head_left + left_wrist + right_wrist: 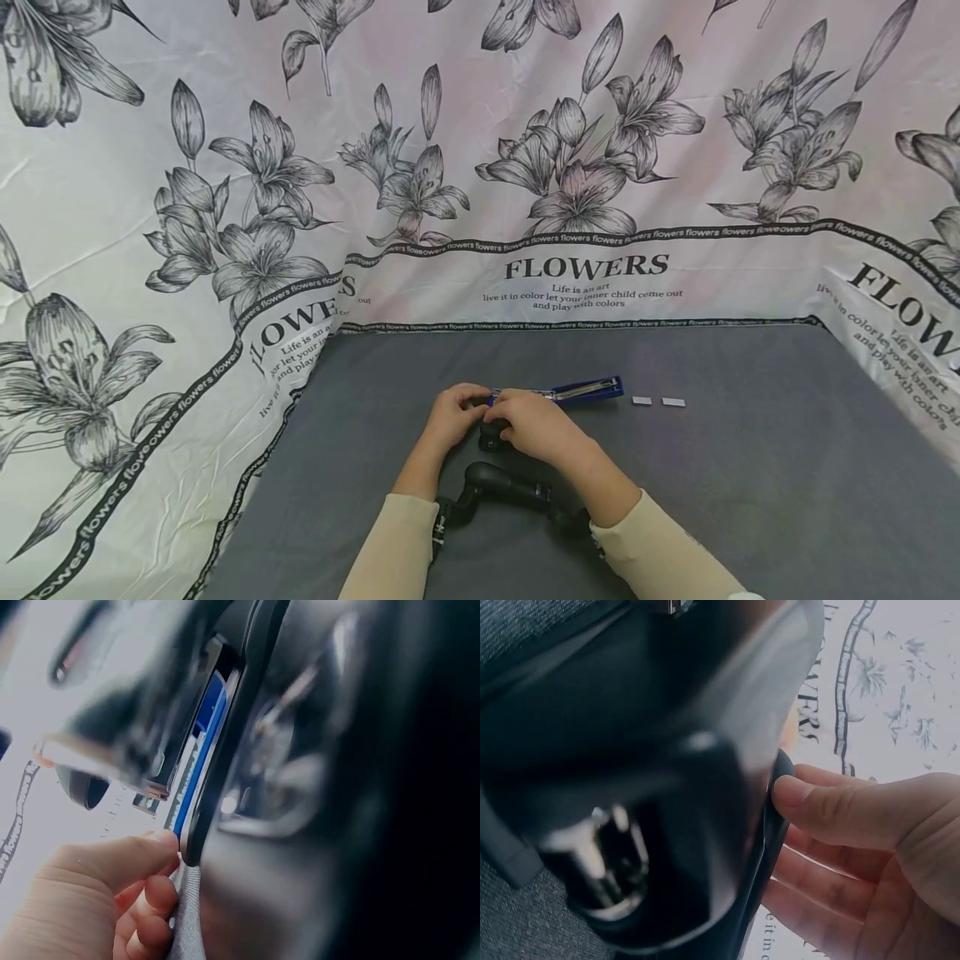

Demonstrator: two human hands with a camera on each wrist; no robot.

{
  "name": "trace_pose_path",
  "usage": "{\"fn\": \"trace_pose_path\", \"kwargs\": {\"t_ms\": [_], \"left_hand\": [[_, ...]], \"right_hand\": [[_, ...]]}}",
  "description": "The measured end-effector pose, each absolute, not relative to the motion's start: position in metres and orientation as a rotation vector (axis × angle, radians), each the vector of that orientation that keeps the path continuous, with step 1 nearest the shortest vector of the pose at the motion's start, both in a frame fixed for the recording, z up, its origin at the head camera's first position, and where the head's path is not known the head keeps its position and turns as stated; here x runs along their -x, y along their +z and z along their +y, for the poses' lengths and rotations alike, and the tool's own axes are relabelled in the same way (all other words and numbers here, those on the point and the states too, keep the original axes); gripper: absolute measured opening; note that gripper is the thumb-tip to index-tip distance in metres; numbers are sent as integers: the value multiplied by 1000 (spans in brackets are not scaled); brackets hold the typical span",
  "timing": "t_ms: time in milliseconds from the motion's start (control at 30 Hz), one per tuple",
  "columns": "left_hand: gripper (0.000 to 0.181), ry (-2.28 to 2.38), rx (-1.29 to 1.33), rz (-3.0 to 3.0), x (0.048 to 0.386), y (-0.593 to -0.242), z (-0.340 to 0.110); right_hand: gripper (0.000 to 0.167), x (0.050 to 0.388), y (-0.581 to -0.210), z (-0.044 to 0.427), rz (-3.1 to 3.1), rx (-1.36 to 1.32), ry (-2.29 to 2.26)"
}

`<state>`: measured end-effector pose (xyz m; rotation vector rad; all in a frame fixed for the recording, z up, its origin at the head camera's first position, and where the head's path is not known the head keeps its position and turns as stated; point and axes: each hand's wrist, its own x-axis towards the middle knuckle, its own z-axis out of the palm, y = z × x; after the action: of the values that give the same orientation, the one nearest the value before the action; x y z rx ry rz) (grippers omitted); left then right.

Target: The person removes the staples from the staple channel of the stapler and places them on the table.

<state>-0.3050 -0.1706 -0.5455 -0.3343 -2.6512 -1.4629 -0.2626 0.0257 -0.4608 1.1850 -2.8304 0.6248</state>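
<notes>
A blue stapler (588, 389) lies opened out flat on the grey table, its metal rail showing at the right end. My left hand (453, 412) is at its left end; in the left wrist view, thumb and curled fingers pinch the tip of a narrow blue part (199, 769). Across the stapler's left portion reaches my right hand (536, 425), hiding much of it. In the right wrist view its thumb (832, 806) presses a dark edge, fingers behind it. A black rounded object (491, 435) sits below the fingertips; its kind is unclear.
Two small pale staple strips (652, 402) lie right of the stapler. Black wrist gear (506, 485) fills the space between my forearms. Flower-printed cloth (585, 283) borders the grey table (750, 483) at the back and sides.
</notes>
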Motion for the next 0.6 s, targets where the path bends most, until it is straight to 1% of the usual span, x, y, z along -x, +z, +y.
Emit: {"fn": "trace_pose_path", "kwargs": {"t_ms": [233, 367, 600], "left_hand": [[14, -1462, 374, -2595, 291, -546, -172], [13, -1442, 405, -2606, 282, -546, -174], [14, -1399, 475, -2667, 253, -549, -183]], "right_hand": [[30, 264, -462, 28, -2827, -1175, 636], [29, 266, -461, 31, -2849, -1147, 642], [29, 264, -464, 31, -2857, -1143, 664]]}}
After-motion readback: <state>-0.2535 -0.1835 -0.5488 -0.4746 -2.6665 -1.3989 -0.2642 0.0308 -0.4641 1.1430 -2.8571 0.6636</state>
